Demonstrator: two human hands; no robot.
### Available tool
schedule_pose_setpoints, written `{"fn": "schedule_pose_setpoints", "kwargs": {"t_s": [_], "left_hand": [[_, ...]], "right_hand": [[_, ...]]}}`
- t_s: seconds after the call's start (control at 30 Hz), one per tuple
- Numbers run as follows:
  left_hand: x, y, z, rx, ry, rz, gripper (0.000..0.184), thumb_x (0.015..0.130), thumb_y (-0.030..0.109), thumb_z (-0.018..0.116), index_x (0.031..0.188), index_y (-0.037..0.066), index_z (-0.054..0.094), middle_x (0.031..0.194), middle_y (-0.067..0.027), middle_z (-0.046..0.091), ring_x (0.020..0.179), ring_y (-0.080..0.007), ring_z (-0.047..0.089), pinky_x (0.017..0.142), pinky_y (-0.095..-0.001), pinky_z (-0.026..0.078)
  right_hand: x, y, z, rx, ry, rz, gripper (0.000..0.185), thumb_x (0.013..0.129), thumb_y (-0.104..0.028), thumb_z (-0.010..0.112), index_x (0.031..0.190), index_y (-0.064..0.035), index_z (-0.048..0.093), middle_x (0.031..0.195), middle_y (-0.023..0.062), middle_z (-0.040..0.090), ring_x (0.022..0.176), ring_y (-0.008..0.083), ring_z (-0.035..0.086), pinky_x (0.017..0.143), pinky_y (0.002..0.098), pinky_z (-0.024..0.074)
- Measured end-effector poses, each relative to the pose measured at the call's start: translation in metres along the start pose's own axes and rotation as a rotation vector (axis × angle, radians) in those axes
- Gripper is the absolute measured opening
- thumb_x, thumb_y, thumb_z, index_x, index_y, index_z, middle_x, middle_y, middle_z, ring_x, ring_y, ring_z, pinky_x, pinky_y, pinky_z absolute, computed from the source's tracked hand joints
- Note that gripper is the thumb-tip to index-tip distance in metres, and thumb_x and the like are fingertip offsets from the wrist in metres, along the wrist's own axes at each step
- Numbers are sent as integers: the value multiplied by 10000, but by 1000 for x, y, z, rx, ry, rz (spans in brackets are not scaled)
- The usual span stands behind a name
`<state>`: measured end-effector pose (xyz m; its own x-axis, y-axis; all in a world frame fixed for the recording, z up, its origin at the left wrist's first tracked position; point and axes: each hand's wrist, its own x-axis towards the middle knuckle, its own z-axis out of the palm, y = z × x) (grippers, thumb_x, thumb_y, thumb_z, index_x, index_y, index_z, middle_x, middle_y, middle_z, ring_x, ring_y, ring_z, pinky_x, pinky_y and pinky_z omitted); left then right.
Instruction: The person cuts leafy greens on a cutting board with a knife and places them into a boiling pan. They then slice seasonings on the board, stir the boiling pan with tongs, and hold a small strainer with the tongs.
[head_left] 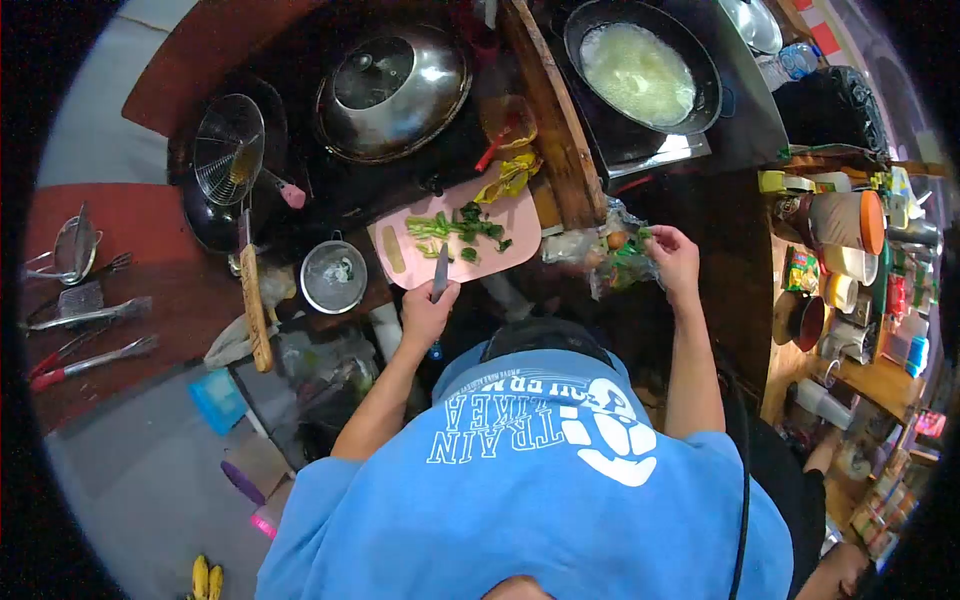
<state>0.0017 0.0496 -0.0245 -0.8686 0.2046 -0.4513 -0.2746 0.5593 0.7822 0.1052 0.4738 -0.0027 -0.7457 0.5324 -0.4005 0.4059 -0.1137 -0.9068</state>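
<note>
My left hand (428, 312) is closed around a knife (441, 272), its blade pointing away over the near edge of a pink cutting board (512, 222). Chopped green stems (430, 228) and dark leafy pieces (482, 228) lie on the board, close to the blade tip. To the right of the board, my right hand (674, 262) has its fingers pinched together at a small green vegetable piece (646, 233). Just under those fingers is a clear plastic bag (618, 262) with greens and something round and orange-brown in it.
A lidded wok (395, 95) and a wire skimmer (230, 150) are beyond the board. A pan of bubbling liquid (638, 75) sits at upper right. A strainer (334, 277) stands left of the board. Another person's arm (822, 452) shows at lower right, near crowded shelves (870, 385).
</note>
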Motion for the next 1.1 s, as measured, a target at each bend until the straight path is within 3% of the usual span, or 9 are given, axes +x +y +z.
{"fn": "schedule_pose_setpoints", "kwargs": {"t_s": [0.07, 0.13, 0.3, 0.57, 0.67, 0.73, 0.8, 0.87, 1.1], "left_hand": [[10, -24, -6, 52, 33, 10, 240, 900, 241, 721, 957, 8, 737, 622, -25, 614, 583, -86, 572, 549, -290, 443], [20, -27, -14, 80, 263, 135, 264, 888, 252, 714, 989, 9, 729, 644, -68, 644, 588, -119, 605, 560, -316, 460], [46, -36, -30, 242, 372, -22, 294, 871, 129, 545, 1101, -7, 667, 889, -267, 684, 875, -465, 644, 806, -520, 502], [100, -53, -12, 608, 391, 212, 423, 894, 57, 530, 1316, 50, 559, 1149, -278, 593, 1017, -473, 599, 877, -525, 504], [103, -58, -3, 646, 307, 277, 475, 889, 30, 540, 1363, 62, 527, 1156, -262, 581, 1021, -465, 596, 877, -513, 511], [101, -50, 2, 604, 225, 312, 476, 884, 18, 544, 1358, 58, 525, 1166, -257, 573, 1037, -458, 590, 884, -506, 514], [96, -42, 2, 548, 265, 210, 456, 871, -2, 543, 1325, 39, 556, 1206, -254, 553, 1091, -434, 574, 902, -496, 513], [90, -34, -1, 762, 353, 502, 444, 861, 15, 561, 1304, 30, 572, 1232, -247, 543, 1147, -421, 546, 920, -489, 511], [110, -85, 1, 561, 331, 293, 434, 866, 55, 564, 1299, 39, 575, 1217, -232, 556, 1162, -434, 532, 947, -499, 497]], "right_hand": [[9, 1, 7, -740, 91, -220, 205, 819, -65, 712, 1020, -28, 731, 877, 115, 738, 775, 203, 703, 739, 314, 549], [11, 3, 18, -781, 78, -189, 176, 796, -89, 715, 964, -51, 750, 883, 165, 732, 814, 302, 716, 755, 365, 561], [13, 16, 31, -1032, -78, -109, 268, 782, -186, 764, 1024, -71, 755, 944, 172, 735, 902, 356, 703, 822, 439, 555], [7, 20, 28, -1088, -131, -130, 331, 823, -232, 746, 1120, -87, 739, 987, 170, 737, 946, 324, 709, 835, 423, 558], [11, 32, 25, -734, -91, -79, 347, 884, -235, 708, 1154, -17, 712, 1031, 176, 741, 954, 293, 722, 860, 390, 566], [12, 31, 27, 206, -108, 326, 361, 965, -182, 624, 1246, 44, 636, 1137, 178, 714, 1040, 267, 702, 920, 368, 557], [10, 26, 25, 304, -101, 340, 418, 1005, -204, 554, 1308, 85, 559, 1248, 200, 656, 1120, 295, 666, 980, 390, 540], [8, 18, 26, 502, -113, 395, 411, 1001, -203, 551, 1278, 99, 579, 1256, 213, 642, 1130, 294, 654, 982, 377, 535], [9, 22, 41, 530, -151, 383, 419, 989, -182, 532, 1301, 95, 571, 1227, 194, 650, 1108, 274, 653, 969, 375, 532]]}}
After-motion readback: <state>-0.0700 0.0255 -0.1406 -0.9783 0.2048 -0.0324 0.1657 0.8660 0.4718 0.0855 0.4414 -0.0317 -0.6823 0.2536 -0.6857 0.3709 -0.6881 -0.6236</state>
